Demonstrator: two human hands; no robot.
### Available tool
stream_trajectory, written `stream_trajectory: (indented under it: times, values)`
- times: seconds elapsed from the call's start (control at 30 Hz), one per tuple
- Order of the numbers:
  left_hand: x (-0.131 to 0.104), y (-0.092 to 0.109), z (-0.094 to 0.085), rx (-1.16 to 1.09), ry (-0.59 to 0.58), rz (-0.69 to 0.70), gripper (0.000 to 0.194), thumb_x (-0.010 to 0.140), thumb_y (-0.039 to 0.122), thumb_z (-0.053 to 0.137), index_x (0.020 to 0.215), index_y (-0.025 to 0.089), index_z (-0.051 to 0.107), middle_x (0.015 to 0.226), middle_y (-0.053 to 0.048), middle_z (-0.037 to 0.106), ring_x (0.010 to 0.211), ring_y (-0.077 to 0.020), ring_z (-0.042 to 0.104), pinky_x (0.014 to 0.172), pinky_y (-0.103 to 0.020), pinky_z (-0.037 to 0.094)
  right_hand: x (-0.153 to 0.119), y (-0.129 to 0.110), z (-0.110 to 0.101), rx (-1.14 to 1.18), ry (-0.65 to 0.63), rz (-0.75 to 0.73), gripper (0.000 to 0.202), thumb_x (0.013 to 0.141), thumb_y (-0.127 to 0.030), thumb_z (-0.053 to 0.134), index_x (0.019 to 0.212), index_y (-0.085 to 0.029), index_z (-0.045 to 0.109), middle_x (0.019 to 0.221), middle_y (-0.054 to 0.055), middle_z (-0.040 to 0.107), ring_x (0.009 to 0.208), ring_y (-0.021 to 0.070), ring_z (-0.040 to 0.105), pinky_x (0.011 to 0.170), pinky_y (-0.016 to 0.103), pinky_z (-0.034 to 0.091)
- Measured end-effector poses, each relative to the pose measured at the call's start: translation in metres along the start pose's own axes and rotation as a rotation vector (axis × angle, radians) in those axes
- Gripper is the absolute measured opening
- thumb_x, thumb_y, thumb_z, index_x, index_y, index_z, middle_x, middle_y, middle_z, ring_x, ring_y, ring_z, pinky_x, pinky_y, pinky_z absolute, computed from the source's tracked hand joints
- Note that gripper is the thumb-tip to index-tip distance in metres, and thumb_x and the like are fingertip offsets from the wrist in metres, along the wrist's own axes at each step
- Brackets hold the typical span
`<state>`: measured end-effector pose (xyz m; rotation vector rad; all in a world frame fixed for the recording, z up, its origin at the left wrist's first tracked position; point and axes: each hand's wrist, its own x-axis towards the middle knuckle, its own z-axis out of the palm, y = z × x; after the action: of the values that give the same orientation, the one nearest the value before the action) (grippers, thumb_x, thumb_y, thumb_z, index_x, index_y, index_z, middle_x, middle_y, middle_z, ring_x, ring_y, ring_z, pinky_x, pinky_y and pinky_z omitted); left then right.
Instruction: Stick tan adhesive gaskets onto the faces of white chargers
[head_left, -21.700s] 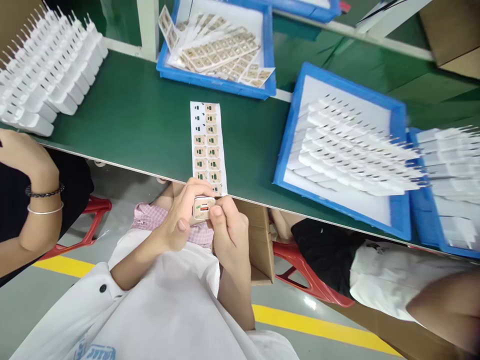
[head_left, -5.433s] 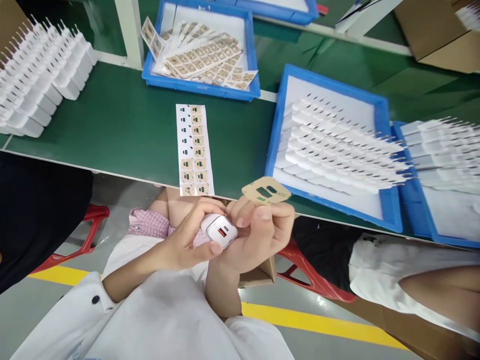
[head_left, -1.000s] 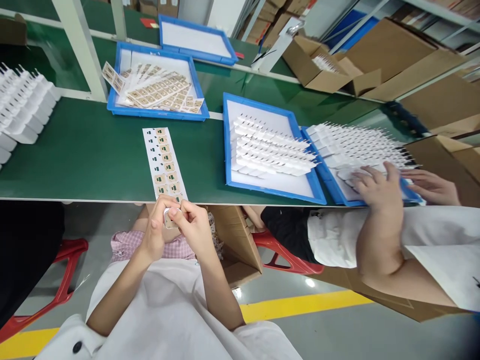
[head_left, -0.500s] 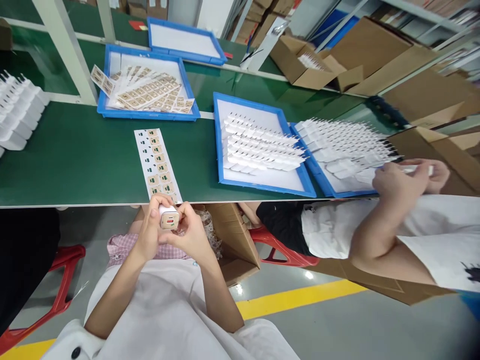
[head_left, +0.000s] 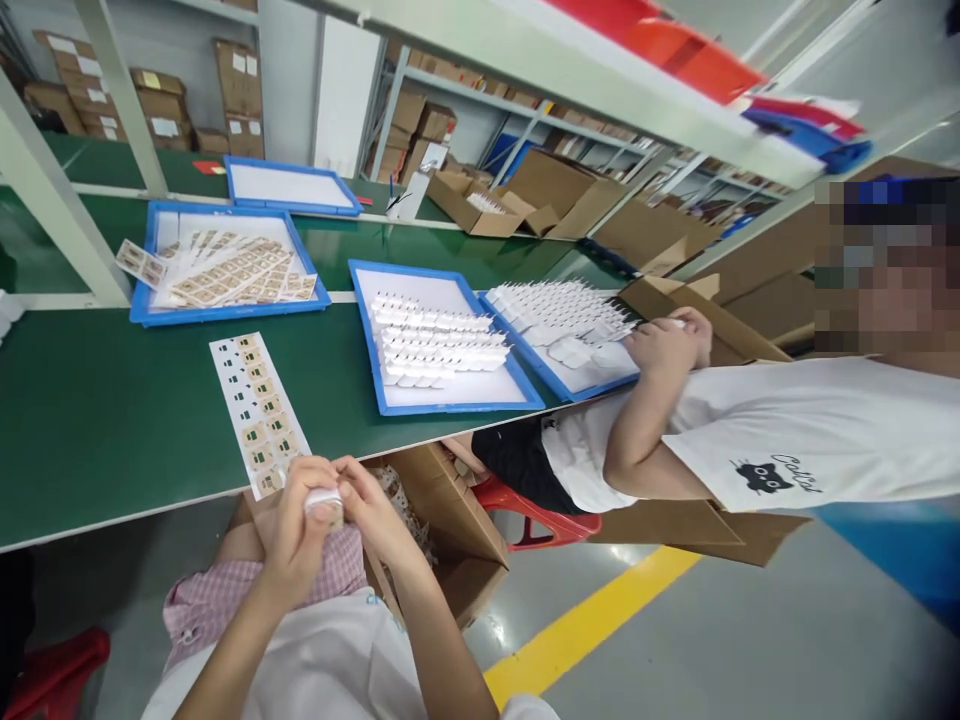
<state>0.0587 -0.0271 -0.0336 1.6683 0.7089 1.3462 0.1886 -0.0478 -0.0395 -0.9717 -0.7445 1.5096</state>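
As my view has swung up and rightward, the smooth green table (head_left: 97, 420) now stretches further off, its blue plastic tray (head_left: 450, 409) of pronged white chargers (head_left: 442, 345) standing right of the flat paper sticker sheet (head_left: 259, 410). By that sheet's near end my left hand (head_left: 294, 535) clamps a glossy, round-edged white charger (head_left: 322, 497), my right hand (head_left: 381, 522) bunched against it, pinching or not I cannot tell. Its port face, shown moments ago, is mostly hidden, so its label's fit can't be checked.
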Motion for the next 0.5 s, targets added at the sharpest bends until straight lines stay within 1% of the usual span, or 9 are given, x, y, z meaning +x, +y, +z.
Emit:
stream_trajectory:
  times: [0.07, 0.1, 0.13, 0.2, 0.27, 0.33, 0.4, 0.47, 0.5]
  values:
    - [0.009, 0.001, 0.007, 0.149, -0.122, 0.097, 0.028, 0.108, 0.042, 0.038, 0.116, 0.028, 0.060, 0.113, -0.007, 0.060, 0.107, -0.0222, 0.055, 0.095, -0.038, 0.047, -0.001, 0.000, -0.003, 0.045, 0.049, 0.014, 0.047, 0.080, -0.066, 0.076, 0.099, -0.025, 0.065, 0.083, -0.001, 0.066, 0.070, 0.0132, 0.060, 0.064, 0.025, 0.049]
    - [0.013, 0.000, 0.009, 0.228, -0.181, 0.130, 0.029, 0.108, 0.039, 0.037, 0.124, 0.029, 0.059, 0.120, -0.008, 0.060, 0.114, -0.0240, 0.053, 0.100, -0.041, 0.046, -0.001, 0.000, -0.004, 0.068, 0.069, 0.016, 0.047, 0.082, -0.067, 0.074, 0.102, -0.026, 0.066, 0.088, 0.000, 0.068, 0.074, 0.0145, 0.062, 0.066, 0.026, 0.051]
    - [0.018, -0.001, 0.011, 0.304, -0.231, 0.156, 0.032, 0.108, 0.037, 0.038, 0.133, 0.030, 0.057, 0.128, -0.010, 0.060, 0.123, -0.0263, 0.050, 0.105, -0.045, 0.044, 0.000, 0.000, -0.006, 0.096, 0.091, 0.012, 0.045, 0.083, -0.066, 0.073, 0.104, -0.026, 0.067, 0.092, 0.001, 0.069, 0.077, 0.0154, 0.063, 0.069, 0.027, 0.052]
    - [0.027, -0.005, 0.012, 0.416, -0.302, 0.184, 0.042, 0.108, 0.033, 0.038, 0.148, 0.033, 0.048, 0.143, -0.010, 0.057, 0.138, -0.0308, 0.041, 0.113, -0.052, 0.038, 0.003, 0.001, -0.010, 0.178, 0.144, -0.010, 0.043, 0.080, -0.060, 0.079, 0.106, -0.028, 0.070, 0.095, 0.002, 0.071, 0.081, 0.0158, 0.065, 0.073, 0.027, 0.054]
    - [0.031, -0.011, 0.013, 0.450, -0.351, 0.189, 0.050, 0.108, 0.032, 0.037, 0.157, 0.037, 0.037, 0.155, -0.009, 0.051, 0.147, -0.0330, 0.034, 0.117, -0.058, 0.034, 0.006, 0.003, -0.012, 0.270, 0.186, -0.040, 0.044, 0.075, -0.056, 0.085, 0.107, -0.028, 0.073, 0.096, 0.002, 0.072, 0.083, 0.0155, 0.065, 0.076, 0.026, 0.055]
    - [0.032, -0.017, 0.013, 0.438, -0.386, 0.174, 0.055, 0.108, 0.030, 0.035, 0.162, 0.041, 0.028, 0.163, -0.007, 0.043, 0.152, -0.0325, 0.031, 0.119, -0.061, 0.032, 0.010, 0.002, -0.017, 0.286, 0.183, -0.066, 0.047, 0.072, -0.056, 0.087, 0.108, -0.028, 0.075, 0.099, 0.003, 0.073, 0.084, 0.0165, 0.065, 0.078, 0.028, 0.056]
    - [0.030, -0.022, 0.008, 0.419, -0.411, 0.127, 0.057, 0.108, 0.029, 0.035, 0.163, 0.044, 0.024, 0.169, -0.005, 0.034, 0.156, -0.0309, 0.029, 0.122, -0.061, 0.032, 0.015, -0.005, -0.028, 0.152, 0.200, -0.126, 0.052, 0.073, -0.062, 0.083, 0.110, -0.026, 0.075, 0.100, 0.006, 0.074, 0.084, 0.0192, 0.067, 0.078, 0.033, 0.058]
    - [0.027, -0.028, -0.003, 0.398, -0.394, 0.056, 0.056, 0.108, 0.030, 0.038, 0.162, 0.044, 0.027, 0.171, -0.004, 0.032, 0.157, -0.0297, 0.030, 0.123, -0.059, 0.034, 0.019, -0.025, -0.050, -0.112, 0.300, -0.249, 0.057, 0.076, -0.069, 0.074, 0.110, -0.023, 0.073, 0.099, 0.010, 0.074, 0.083, 0.0224, 0.068, 0.075, 0.038, 0.059]
    - [0.026, -0.031, -0.012, 0.382, -0.357, 0.020, 0.054, 0.108, 0.032, 0.039, 0.160, 0.043, 0.032, 0.169, -0.005, 0.034, 0.156, -0.0296, 0.032, 0.123, -0.059, 0.035, 0.021, -0.039, -0.065, -0.272, 0.378, -0.327, 0.058, 0.079, -0.071, 0.069, 0.109, -0.022, 0.071, 0.098, 0.010, 0.073, 0.083, 0.0233, 0.069, 0.074, 0.039, 0.060]
